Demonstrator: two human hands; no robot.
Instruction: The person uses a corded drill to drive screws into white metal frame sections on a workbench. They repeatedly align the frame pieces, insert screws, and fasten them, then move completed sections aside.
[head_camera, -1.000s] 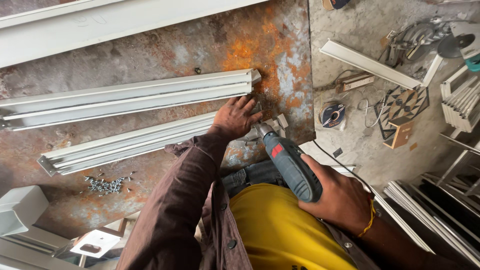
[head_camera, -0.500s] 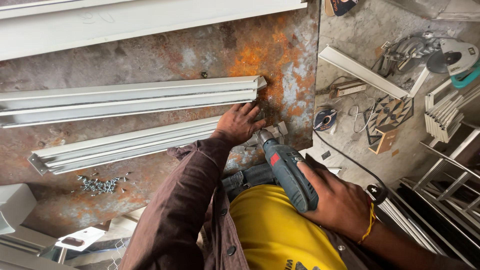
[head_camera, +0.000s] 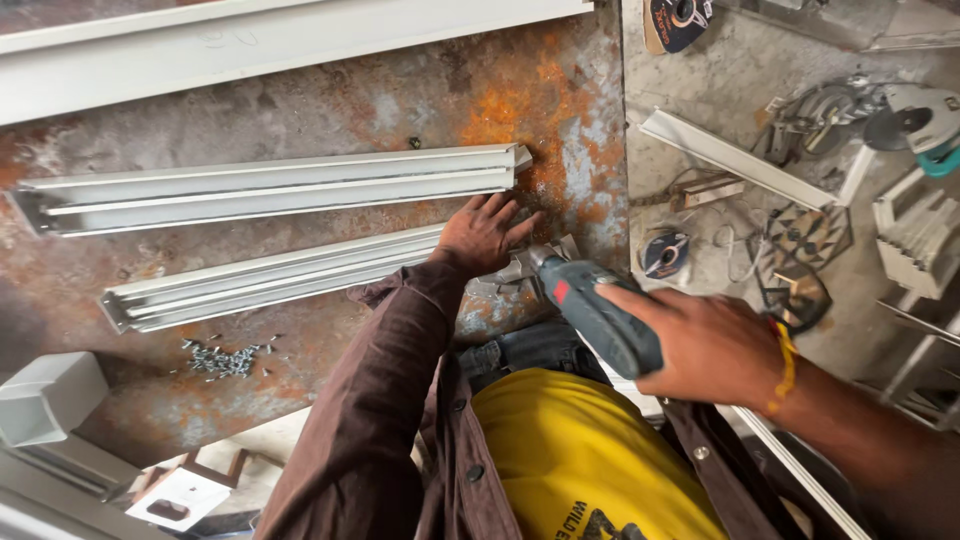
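The drill is gripped firmly by the right hand and has been swung nearer the lower profile's end, which is pressed flat onto the rusty table by the open left hand; drilling seems close.

A grey-blue drill with a red mark points its tip at the near end of the lower rail, a long white aluminium profile lying flat on the rusty table, beside a second rail.
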